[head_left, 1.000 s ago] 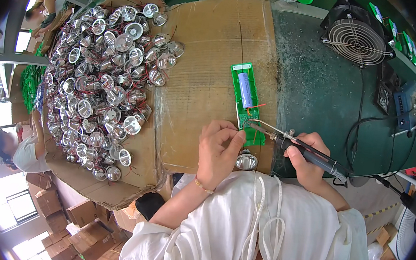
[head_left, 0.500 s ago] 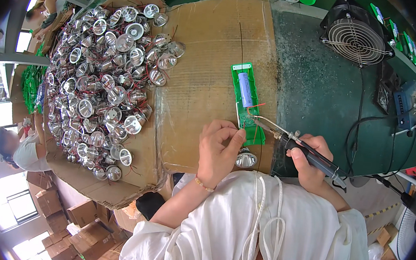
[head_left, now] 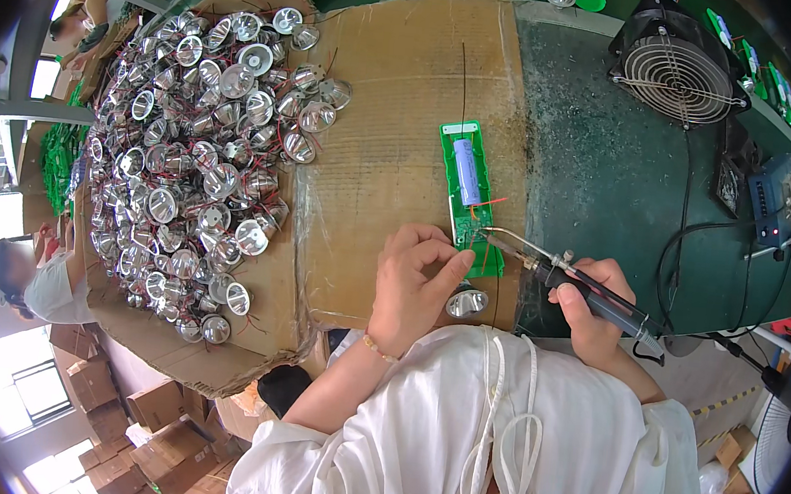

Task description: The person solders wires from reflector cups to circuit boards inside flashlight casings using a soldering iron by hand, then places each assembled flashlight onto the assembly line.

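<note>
Green casing (head_left: pixel 484 263), beside left grip (head_left: pixel 409 286), pinched, contents unclear, right grip (head_left: pixel 593 332) clasping soldering iron (head_left: pixel 612 312)

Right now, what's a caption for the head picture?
A right hand holds a soldering iron at a green case, reflectors heaped left.

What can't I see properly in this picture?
In the head view:
Anything the left hand pinches: too small, and covered by its fingers.
Part of the soldering iron: covered by the right hand.
The bottom of the pile of silver cups: hidden by cups on top.
The far side of the white fan: cut off by the dark rim.
</note>
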Action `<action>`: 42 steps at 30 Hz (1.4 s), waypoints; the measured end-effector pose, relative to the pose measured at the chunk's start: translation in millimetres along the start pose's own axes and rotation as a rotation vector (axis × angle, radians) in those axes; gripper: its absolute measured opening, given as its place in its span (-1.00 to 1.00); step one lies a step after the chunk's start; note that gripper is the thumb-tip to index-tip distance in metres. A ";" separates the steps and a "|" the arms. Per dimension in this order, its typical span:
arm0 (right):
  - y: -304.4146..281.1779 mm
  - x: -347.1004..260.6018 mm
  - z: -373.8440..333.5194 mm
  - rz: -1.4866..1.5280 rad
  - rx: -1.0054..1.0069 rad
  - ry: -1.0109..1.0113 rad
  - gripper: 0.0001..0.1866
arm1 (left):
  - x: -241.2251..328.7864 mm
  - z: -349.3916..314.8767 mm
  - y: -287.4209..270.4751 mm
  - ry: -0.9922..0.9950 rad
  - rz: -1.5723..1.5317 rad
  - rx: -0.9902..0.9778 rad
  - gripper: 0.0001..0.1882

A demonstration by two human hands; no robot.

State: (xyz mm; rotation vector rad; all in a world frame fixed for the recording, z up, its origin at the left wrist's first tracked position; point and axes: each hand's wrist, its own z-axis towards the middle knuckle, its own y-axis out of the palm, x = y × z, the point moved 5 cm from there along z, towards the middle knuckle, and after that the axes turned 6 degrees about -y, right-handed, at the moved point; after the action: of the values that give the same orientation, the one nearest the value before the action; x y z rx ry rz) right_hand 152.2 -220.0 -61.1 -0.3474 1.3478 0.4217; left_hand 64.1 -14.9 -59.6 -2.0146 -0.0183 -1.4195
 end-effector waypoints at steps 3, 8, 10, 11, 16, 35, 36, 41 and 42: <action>-0.2 -0.3 -0.1 -0.013 -0.009 -0.002 -0.81 | 1.4 2.9 -1.2 0.012 0.038 -0.055 -0.85; -0.5 -0.7 -0.8 -0.006 -0.009 -0.014 -0.80 | 2.2 5.0 -1.4 0.030 0.073 -0.064 -0.86; -0.2 -0.2 -0.9 -0.016 -0.023 -0.006 -0.81 | 2.3 4.7 -1.1 0.039 0.094 -0.052 -0.86; -0.3 -0.3 -1.0 -0.024 -0.025 -0.009 -0.81 | 1.8 4.5 -0.6 0.033 0.082 -0.054 -0.86; 1.0 -0.6 -0.8 -0.026 -0.053 -0.014 -0.82 | 1.9 3.9 0.7 0.049 0.103 -0.025 -0.86; -0.6 -2.3 2.1 -0.011 -0.025 0.006 -0.81 | -1.4 5.7 2.7 0.018 0.111 -0.051 -0.85; -0.1 -2.4 2.0 0.002 -0.022 0.003 -0.82 | -1.0 5.3 2.5 0.017 0.103 -0.047 -0.85; 1.2 -2.2 2.4 -0.018 -0.034 -0.005 -0.83 | -1.9 4.9 2.8 0.015 0.101 -0.046 -0.84; 1.5 -2.1 2.2 -0.007 -0.040 0.002 -0.83 | -2.4 4.8 3.0 0.015 0.099 -0.043 -0.84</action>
State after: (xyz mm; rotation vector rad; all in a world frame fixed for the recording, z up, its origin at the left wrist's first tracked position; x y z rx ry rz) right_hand 153.0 -217.9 -58.6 -0.3859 1.3406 0.4430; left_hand 68.2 -13.9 -64.1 -2.0106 0.1181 -1.3829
